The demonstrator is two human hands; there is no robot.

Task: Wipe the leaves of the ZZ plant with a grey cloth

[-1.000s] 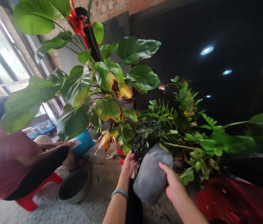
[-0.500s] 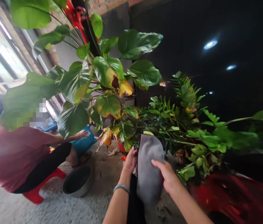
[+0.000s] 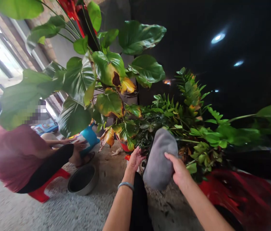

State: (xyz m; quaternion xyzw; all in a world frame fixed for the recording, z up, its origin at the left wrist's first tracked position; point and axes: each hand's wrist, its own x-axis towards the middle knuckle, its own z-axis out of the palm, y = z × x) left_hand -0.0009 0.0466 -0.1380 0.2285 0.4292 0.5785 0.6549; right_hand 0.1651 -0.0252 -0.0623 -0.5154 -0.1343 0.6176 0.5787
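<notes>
A soft grey plush piece [image 3: 161, 160], long and rounded like an insole or slipper, hangs tilted in front of me. My right hand [image 3: 180, 171] grips its right edge, thumb lying on the near face and the other fingers hidden behind. Just left of the piece is my left hand [image 3: 135, 160], palm turned toward it with fingers apart and holding nothing. A bangle [image 3: 126, 185] circles my left wrist. Whether the left fingertips touch the plush edge is hard to tell.
Leafy potted plants [image 3: 111, 102] crowd the space ahead, against a dark glossy panel [image 3: 193, 32]. At left, a person [image 3: 17, 154] sits on a red stool [image 3: 39, 192] with hands at a blue item [image 3: 89, 139]. A grey basin [image 3: 82, 179] stands on the floor; red plastic [image 3: 236, 192] lies at right.
The plush piece has swung up and to the right, tilting over, with my right hand still on it. My left hand now has its fingers more spread. The seated person's hands have shifted.
</notes>
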